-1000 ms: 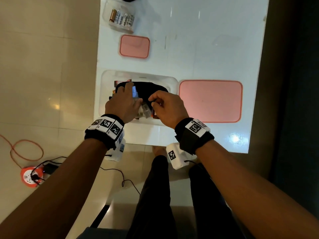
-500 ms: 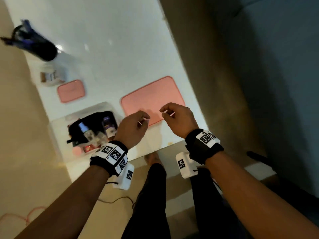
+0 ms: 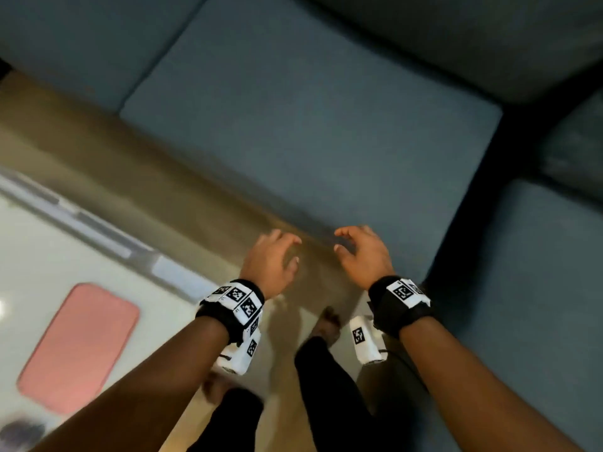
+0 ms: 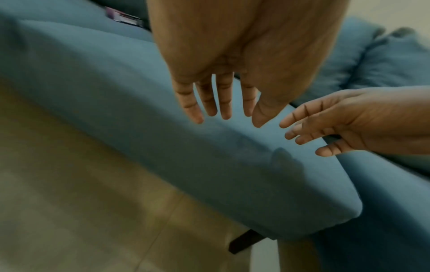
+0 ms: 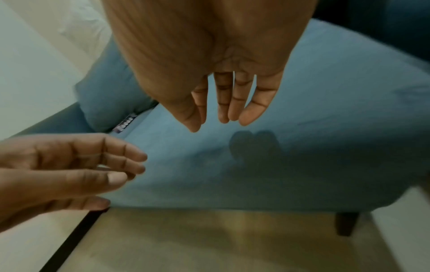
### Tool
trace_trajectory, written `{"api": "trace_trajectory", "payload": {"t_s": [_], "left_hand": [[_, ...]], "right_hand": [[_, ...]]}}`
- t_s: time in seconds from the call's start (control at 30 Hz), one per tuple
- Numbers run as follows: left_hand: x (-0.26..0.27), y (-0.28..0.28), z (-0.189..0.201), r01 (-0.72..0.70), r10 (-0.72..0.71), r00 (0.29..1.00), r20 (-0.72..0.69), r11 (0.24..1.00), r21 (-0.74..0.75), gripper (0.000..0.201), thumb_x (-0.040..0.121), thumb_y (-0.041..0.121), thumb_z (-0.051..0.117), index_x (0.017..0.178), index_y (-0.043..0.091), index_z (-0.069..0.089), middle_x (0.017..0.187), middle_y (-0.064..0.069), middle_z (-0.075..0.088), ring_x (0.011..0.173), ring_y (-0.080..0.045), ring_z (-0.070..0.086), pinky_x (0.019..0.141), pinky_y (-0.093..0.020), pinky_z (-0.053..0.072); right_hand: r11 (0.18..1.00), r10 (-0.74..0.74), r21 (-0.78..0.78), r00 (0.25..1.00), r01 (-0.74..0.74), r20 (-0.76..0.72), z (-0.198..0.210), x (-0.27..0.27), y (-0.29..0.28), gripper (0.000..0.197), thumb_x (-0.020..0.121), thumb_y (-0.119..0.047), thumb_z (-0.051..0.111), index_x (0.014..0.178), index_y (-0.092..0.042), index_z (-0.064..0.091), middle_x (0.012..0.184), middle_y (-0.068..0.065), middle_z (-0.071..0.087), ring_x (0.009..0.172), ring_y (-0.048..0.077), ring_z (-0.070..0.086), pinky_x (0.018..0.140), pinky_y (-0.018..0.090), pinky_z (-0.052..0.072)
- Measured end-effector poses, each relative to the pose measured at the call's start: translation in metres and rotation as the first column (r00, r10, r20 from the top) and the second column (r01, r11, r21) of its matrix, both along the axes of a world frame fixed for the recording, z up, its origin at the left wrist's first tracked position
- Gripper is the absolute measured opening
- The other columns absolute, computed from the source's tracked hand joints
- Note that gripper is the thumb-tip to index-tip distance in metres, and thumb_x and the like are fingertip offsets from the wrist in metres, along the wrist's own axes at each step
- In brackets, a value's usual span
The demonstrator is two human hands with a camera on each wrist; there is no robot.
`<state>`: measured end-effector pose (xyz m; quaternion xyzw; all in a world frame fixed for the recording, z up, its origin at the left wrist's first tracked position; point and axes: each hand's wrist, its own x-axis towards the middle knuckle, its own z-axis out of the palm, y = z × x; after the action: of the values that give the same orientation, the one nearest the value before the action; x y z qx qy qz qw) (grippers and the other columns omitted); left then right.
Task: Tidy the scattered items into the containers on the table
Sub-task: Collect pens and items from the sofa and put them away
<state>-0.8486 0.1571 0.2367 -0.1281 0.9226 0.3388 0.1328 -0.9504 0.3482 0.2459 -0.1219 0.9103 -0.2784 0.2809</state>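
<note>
Left hand (image 3: 272, 261) and right hand (image 3: 363, 252) empty, fingers loosely spread, off the tabletop (image 3: 42, 256) above sofa cushion (image 3: 310, 125); likely disengaged.

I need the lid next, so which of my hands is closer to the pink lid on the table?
Left. Your left hand hangs over the floor, just off the table's edge beside the pink lid; your right hand is farther off, toward the blue sofa.

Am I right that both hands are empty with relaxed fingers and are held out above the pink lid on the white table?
Not quite: the left hand and right hand are indeed empty with relaxed fingers, but they are held out by the blue sofa seat cushion, not above the flat pink lid, which lies off to the left on the white table. The head view shows this.
</note>
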Motion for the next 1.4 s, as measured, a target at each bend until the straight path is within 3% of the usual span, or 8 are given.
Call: {"api": "trace_trajectory", "payload": {"t_s": [0.27, 0.37, 0.63, 0.77, 0.93, 1.17, 1.3, 1.4], "left_hand": [[-0.158, 0.167, -0.001, 0.498, -0.474, 0.867, 0.153, 0.830, -0.253, 0.060, 0.073, 0.041, 0.074, 0.128, 0.035, 0.052, 0.137, 0.003, 0.044, 0.130, -0.025, 0.039, 0.089, -0.045, 0.047], [-0.196, 0.223, -0.004, 0.558, -0.533, 0.829, 0.169, 0.802, -0.214, 0.066, 0.072, 0.038, 0.077, 0.132, 0.033, 0.049, 0.139, 0.000, 0.043, 0.130, -0.027, 0.039, 0.093, -0.048, 0.047], [-0.234, 0.322, -0.009, 0.547, -0.493, 0.826, 0.274, 0.820, -0.171, 0.063, 0.073, 0.035, 0.079, 0.130, 0.031, 0.052, 0.136, -0.003, 0.047, 0.124, -0.033, 0.044, 0.095, -0.048, 0.044], [-0.233, 0.347, -0.018, 0.649, -0.619, 0.757, 0.208, 0.750, -0.130, 0.073, 0.067, 0.035, 0.082, 0.132, 0.028, 0.051, 0.136, -0.005, 0.047, 0.124, -0.035, 0.044, 0.096, -0.050, 0.045], [-0.259, 0.405, -0.018, 0.774, -0.763, 0.632, 0.136, 0.613, -0.161, 0.108, 0.057, 0.050, 0.087, 0.148, 0.031, 0.032, 0.159, -0.005, 0.023, 0.147, -0.031, 0.018, 0.110, -0.051, 0.034], [-0.298, 0.465, -0.020, 0.845, -0.790, 0.534, 0.300, 0.503, -0.180, 0.133, 0.048, 0.049, 0.091, 0.152, 0.041, 0.008, 0.162, 0.000, -0.012, 0.149, -0.032, -0.011, 0.115, -0.063, 0.016], [-0.297, 0.466, -0.030, 0.856, -0.800, 0.517, 0.303, 0.487, -0.174, 0.134, 0.050, 0.047, 0.091, 0.152, 0.040, 0.005, 0.162, 0.000, -0.014, 0.148, -0.033, -0.013, 0.115, -0.065, 0.015], [-0.299, 0.469, -0.035, 0.864, -0.800, 0.503, 0.328, 0.480, -0.152, 0.133, 0.052, 0.043, 0.092, 0.152, 0.037, 0.005, 0.161, 0.000, -0.015, 0.148, -0.033, -0.016, 0.114, -0.065, 0.011]], "right_hand": [[0.836, -0.335, 0.393, 0.923, 0.383, -0.189, 0.002, -0.045, 0.216, 0.053, 0.082, -0.036, 0.062, 0.133, -0.028, 0.050, 0.136, 0.005, 0.043, 0.125, 0.030, 0.042, 0.092, 0.047, 0.043], [0.753, -0.475, 0.455, 0.871, 0.475, -0.123, -0.008, -0.035, 0.290, 0.064, 0.081, -0.039, 0.062, 0.141, -0.035, 0.039, 0.154, 0.002, 0.026, 0.141, 0.027, 0.026, 0.107, 0.054, 0.033], [0.823, -0.442, 0.411, 0.897, 0.391, 0.031, -0.032, -0.037, 0.325, 0.089, 0.086, -0.042, 0.064, 0.150, -0.051, 0.003, 0.162, -0.009, -0.017, 0.151, 0.020, -0.006, 0.112, 0.069, 0.008], [0.856, -0.428, 0.355, 0.901, 0.376, 0.076, -0.018, -0.050, 0.340, 0.081, 0.086, -0.039, 0.066, 0.149, -0.048, 0.017, 0.164, -0.007, 0.000, 0.149, 0.022, 0.009, 0.112, 0.063, 0.024], [0.768, -0.622, 0.113, 0.776, 0.631, -0.108, -0.009, -0.080, 0.400, 0.051, 0.088, -0.037, 0.060, 0.138, -0.036, 0.048, 0.131, -0.010, 0.061, 0.121, 0.021, 0.057, 0.099, 0.039, 0.049], [0.389, -0.865, 0.067, 0.389, 0.919, -0.318, -0.021, -0.173, 0.542, 0.055, 0.084, -0.028, 0.064, 0.136, -0.020, 0.049, 0.128, 0.015, 0.049, 0.113, 0.036, 0.058, 0.099, 0.044, 0.047], [0.279, -0.898, 0.205, 0.331, 0.938, -0.290, -0.022, -0.213, 0.606, 0.075, 0.088, -0.030, 0.064, 0.152, -0.020, 0.025, 0.141, 0.016, 0.046, 0.126, 0.037, 0.049, 0.106, 0.039, 0.039], [0.218, -0.916, 0.252, 0.287, 0.943, -0.280, -0.026, -0.225, 0.619, 0.068, 0.086, -0.018, 0.058, 0.148, -0.019, 0.032, 0.137, 0.015, 0.051, 0.126, 0.036, 0.050, 0.103, 0.038, 0.042]]}}
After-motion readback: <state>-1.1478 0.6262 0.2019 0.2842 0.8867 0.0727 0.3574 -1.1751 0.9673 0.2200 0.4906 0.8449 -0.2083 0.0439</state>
